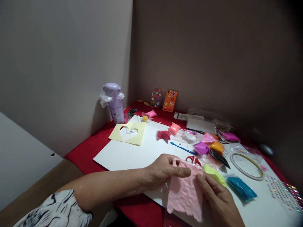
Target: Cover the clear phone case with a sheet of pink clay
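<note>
A clear phone case [174,217] is held upright near the front edge, its back mostly covered by a bumpy layer of pale pink clay [186,192]. The clay's lower edge is ragged, and bare clear plastic shows beneath it. My left hand [165,171] grips the case at its upper left, thumb lying across the clay beside a small cutout. At the right edge, my right hand [216,197] is closed on the case with its thumb pressed on the clay; its other fingers are partly hidden behind. Red-handled scissors [193,160] lie just beyond the case.
White board [142,157] covers much of the red cloth [87,157]. Bagged clay packets, including a teal one [241,188], a blue tool [182,148] and a ring [246,165] lie rightward. A purple bottle [115,108], heart-cut yellow paper [139,137] and decorated orange case [169,101] stand or lie farther back.
</note>
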Tool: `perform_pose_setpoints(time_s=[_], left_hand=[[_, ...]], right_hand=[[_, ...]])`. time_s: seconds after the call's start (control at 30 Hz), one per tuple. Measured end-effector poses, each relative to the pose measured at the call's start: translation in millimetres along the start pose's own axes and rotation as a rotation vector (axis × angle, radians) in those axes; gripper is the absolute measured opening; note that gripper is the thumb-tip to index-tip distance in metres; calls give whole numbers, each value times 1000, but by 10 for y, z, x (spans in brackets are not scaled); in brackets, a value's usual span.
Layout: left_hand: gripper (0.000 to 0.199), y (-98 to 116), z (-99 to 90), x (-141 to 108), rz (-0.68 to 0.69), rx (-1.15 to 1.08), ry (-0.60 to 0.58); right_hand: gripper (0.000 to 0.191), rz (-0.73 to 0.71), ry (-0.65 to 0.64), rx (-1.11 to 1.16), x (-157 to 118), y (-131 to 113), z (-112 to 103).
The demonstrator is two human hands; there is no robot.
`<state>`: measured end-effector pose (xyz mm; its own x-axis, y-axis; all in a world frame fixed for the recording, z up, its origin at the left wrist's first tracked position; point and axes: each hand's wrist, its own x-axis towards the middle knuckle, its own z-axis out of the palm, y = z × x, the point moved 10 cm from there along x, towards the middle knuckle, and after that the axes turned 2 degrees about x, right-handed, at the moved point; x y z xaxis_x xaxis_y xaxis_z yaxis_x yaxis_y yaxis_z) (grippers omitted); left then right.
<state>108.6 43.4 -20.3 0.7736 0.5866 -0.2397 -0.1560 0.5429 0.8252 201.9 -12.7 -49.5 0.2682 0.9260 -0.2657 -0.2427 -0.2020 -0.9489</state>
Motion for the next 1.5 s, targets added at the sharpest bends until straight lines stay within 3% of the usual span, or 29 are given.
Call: perform_pose_setpoints(time_s=[0.13,0.27,0.5,0.6,0.73,0.93,1.13,1.5], left_hand=[[43,7,-135,9,20,25,127],[39,4,-174,16,23,47,175],[43,-35,-103,13,-8,30,90],[42,-16,-127,6,10,38,119],[42,8,-152,-7,14,76,169],[44,4,-97,0,1,45,122],[43,1,-158,-11,13,71,175],[45,6,-154,-21,-9,88,197]], right_hand=[[37,-2,-25,30,-14,65,26],[35,-24,-27,-30,10,156,-37],[37,-81,36,-103,-16,-63,-16],[39,-115,29,-124,-34,-147,30],[36,-109,-1,-87,-21,-77,26],[37,-116,45,-95,-28,-86,-26],[29,-81,-33,11,-22,27,14],[37,-63,69,33,-73,-71,-25]])
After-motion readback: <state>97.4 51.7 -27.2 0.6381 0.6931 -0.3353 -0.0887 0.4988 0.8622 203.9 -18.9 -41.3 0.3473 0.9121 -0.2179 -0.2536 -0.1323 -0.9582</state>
